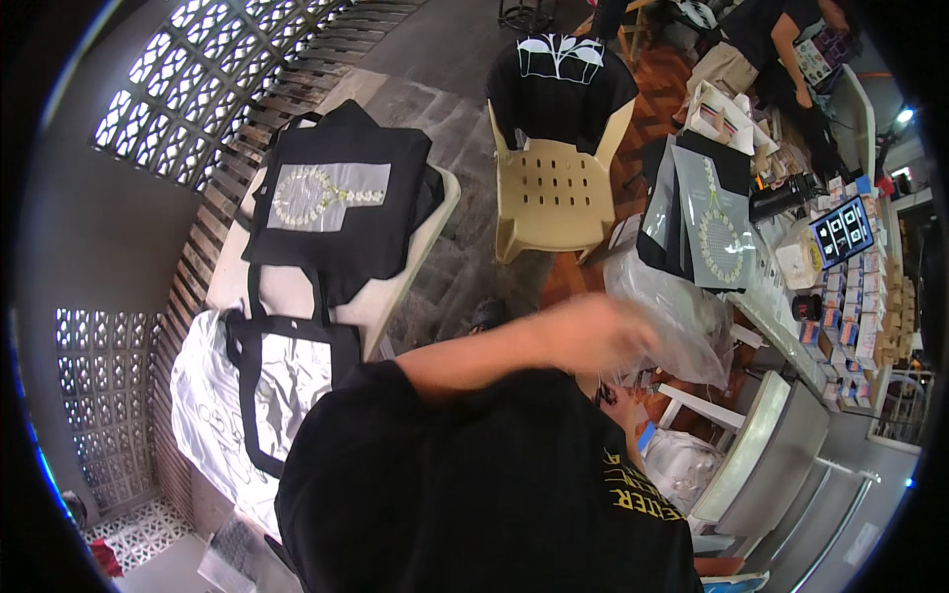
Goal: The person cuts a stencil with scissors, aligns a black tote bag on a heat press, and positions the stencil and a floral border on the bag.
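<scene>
My left forearm reaches right across my black shirt, and my left hand [618, 336] is motion-blurred beside a clear plastic sheet [692, 331]; its fingers are indistinct. Lower down, my right hand [615, 403] is partly hidden, closed around a small dark item too small to name. On the left table [425, 247] lie black tote bags [346, 237] with a clear floral-patterned film [306, 193] on top, and a white-and-black bag [292, 376] on white cloth. At right, more black pieces with clear floral films [720, 227] are stacked.
A beige plastic chair [554, 222] draped with printed black fabric stands ahead. The right counter [791, 346] carries small boxes [845, 336], a tablet [840, 232] and cartons. Another person [786, 44] is at the upper right. A grey panel [751, 465] stands lower right; patterned block walls line the left.
</scene>
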`<state>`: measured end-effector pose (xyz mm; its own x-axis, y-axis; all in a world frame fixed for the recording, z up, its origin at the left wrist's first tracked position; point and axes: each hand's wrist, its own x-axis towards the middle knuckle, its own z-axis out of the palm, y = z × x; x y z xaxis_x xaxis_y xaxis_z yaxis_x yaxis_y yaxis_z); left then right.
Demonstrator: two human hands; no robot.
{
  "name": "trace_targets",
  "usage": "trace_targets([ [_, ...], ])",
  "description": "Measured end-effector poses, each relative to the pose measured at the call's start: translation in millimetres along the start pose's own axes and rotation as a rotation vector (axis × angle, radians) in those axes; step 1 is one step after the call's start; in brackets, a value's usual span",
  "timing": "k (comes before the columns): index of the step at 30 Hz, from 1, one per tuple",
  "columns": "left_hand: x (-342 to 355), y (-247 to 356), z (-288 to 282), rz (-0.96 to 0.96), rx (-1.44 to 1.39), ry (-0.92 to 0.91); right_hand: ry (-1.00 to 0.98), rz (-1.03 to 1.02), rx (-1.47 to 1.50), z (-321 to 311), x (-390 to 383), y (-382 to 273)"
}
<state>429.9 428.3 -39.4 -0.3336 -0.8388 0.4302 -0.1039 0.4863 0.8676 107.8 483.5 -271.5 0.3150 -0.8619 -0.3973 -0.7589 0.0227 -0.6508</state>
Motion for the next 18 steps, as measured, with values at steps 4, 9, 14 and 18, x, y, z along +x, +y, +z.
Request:
trace_targets([
  [4, -130.4, -153.5, -129.3, -0.574, 0.733, 0.218, 0.201, -0.030, 0.093, 24.0, 35.3, -77.1],
  [9, -206.6, -175.8, -197.8, -0.762, 0.697, 0.341, 0.238, 0.061, 0.215, 21.9, 60.5, -154.3],
  [14, -125.4, -200.0, -139.6, -0.596, 0.445, 0.011, 0.277, 0.008, 0.332, 26.5, 58.4, -176.5],
  [18, -42.8, -193.0, -54.8, -0.474, 0.162, -0.228, 0.523, -0.044, 0.329, 2.0, 61.3, -184.5],
])
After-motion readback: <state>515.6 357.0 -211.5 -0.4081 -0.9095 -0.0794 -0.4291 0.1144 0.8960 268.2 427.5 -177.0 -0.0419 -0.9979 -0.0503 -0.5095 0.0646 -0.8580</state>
